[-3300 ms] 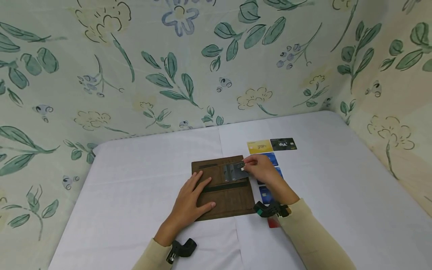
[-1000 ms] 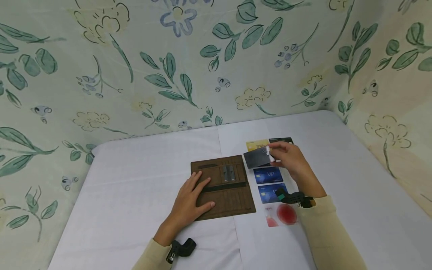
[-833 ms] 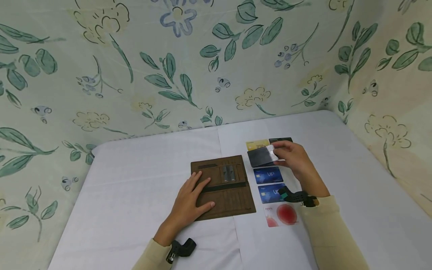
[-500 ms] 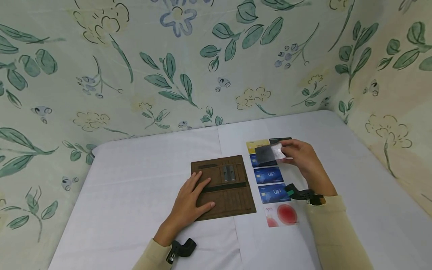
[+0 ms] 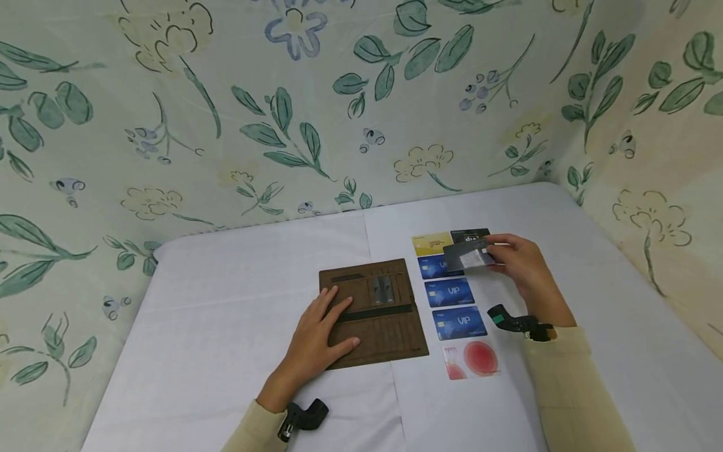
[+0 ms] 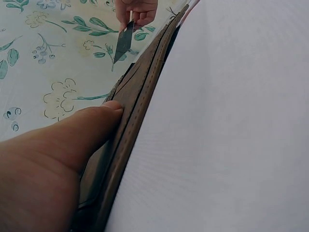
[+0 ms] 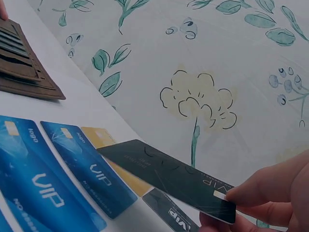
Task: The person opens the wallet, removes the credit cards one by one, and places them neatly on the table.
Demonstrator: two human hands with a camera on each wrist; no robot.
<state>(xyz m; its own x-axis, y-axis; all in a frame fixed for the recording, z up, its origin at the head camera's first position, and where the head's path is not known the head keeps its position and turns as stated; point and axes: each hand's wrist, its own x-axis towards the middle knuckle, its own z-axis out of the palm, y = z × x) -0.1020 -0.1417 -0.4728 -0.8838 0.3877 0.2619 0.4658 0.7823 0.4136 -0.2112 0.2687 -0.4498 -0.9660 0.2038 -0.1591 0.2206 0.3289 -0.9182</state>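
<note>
An unfolded brown wallet point(image 5: 384, 339) lies on the white table, with card slots and a small clear window. My left hand point(image 5: 316, 336) rests on its left side, fingers spread; the left wrist view shows the thumb point(image 6: 96, 125) along the wallet's edge. To the right, my right hand point(image 5: 522, 267) pinches a dark grey VIP card point(image 5: 465, 254) by its right end. In the right wrist view the card point(image 7: 169, 179) is raised and tilted, thumb on top by the chip, fingers below. It overlaps a blue VIP card point(image 5: 432, 267) and a black card point(image 5: 469, 235).
Right of the wallet, a yellow card point(image 5: 432, 243) lies beside the black one at the back. Nearer in the column come two more blue cards, the middle one point(image 5: 450, 292) and the lower one point(image 5: 460, 323), then a white-and-red card point(image 5: 480, 359). Floral fabric point(image 5: 226, 94) hangs behind the table.
My right hand drew the grey card out of the wallet and carried it right, over the laid-out cards. The card now shows its printed VIP side more clearly. My left hand has stayed put.
</note>
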